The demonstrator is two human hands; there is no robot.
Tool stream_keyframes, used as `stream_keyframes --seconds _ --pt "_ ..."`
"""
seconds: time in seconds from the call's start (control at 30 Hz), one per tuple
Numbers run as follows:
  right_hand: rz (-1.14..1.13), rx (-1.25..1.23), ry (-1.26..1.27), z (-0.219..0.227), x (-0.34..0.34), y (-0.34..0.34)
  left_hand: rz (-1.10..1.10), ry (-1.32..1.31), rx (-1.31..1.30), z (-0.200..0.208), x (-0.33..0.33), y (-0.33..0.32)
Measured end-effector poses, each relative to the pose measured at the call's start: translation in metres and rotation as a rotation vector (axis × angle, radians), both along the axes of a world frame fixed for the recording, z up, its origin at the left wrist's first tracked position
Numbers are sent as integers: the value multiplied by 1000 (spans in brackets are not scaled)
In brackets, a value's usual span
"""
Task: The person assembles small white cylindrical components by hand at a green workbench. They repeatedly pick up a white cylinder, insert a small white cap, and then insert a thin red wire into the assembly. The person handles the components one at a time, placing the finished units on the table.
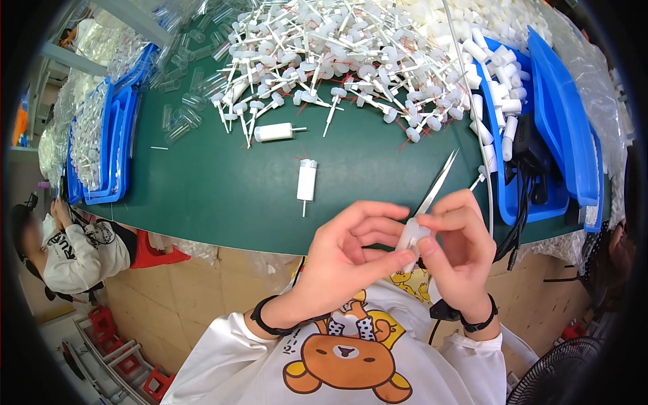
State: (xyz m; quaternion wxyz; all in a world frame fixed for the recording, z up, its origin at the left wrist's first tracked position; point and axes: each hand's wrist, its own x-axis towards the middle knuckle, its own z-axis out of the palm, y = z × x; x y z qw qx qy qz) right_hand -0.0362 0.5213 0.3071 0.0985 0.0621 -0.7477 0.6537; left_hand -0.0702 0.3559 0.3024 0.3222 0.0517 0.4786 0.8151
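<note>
Close to the table's front edge, my left hand [331, 260] pinches a small white cylinder [409, 236] between thumb and fingers. My right hand [462, 246] meets it there, its thumb and finger at the cylinder's end. Metal tweezers [439, 181] are held in that same hand, tips pointing up and away over the table. Just ahead lies a white cylinder with a thin rod [306, 181] pointing toward me. Another cylinder with a rod [275, 132] lies sideways beyond it. The far side carries a heap of white stems with greyish discs and red wires [331, 61].
Clear tubes [182, 121] are scattered at the far left. Blue bins [563, 128] with white cylinders stand at the right, beside black cables [522, 209] and a thin white cable [461, 61]. Stacked blue trays [120, 162] are at the left, near a seated person [84, 246].
</note>
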Motion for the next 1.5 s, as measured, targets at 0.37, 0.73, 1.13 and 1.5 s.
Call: stream_keyframes --seconds 0.37,0.73,1.13,1.5 --pt "98 -122 -61 -10 1 8 99 185 -184 -5 5 6" --pt "136 -99 -283 -4 2 10 -108 26 -41 -21 1 9" --pt "-304 477 -174 42 -46 84 -174 517 -466 -28 -15 6" --pt "-78 542 -271 58 -44 39 42 652 -687 16 -23 -52"
